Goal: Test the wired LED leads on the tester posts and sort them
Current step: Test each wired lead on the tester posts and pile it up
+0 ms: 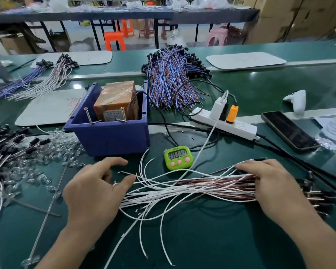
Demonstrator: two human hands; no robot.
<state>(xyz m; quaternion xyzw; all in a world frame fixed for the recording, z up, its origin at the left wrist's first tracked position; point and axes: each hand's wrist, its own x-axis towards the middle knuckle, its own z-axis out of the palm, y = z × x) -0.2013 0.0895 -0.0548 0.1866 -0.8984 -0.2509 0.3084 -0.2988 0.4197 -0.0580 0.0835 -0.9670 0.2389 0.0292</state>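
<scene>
L hand (97, 187) loosely curled, thumb on white wire tips, no grip yet. Tester posts (88, 115) behind it in blue bin (109, 140). Lead bundle (192, 189) lies across bench under R hand (275, 183), which is flat w/ fingers straight, pinning it.

Should pinch 1 pair only, rest pinned, one bare end per post.

Green bench (221, 239): prob. sorted pile (0, 152), timer (178, 157), pwr strip (223, 121), phone (289, 131). Behind: stools (114, 40), cartons (299, 16).

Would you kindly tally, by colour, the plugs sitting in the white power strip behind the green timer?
White plug: 1
Black plug: 1
Orange plug: 1
Total in the power strip: 3
</scene>
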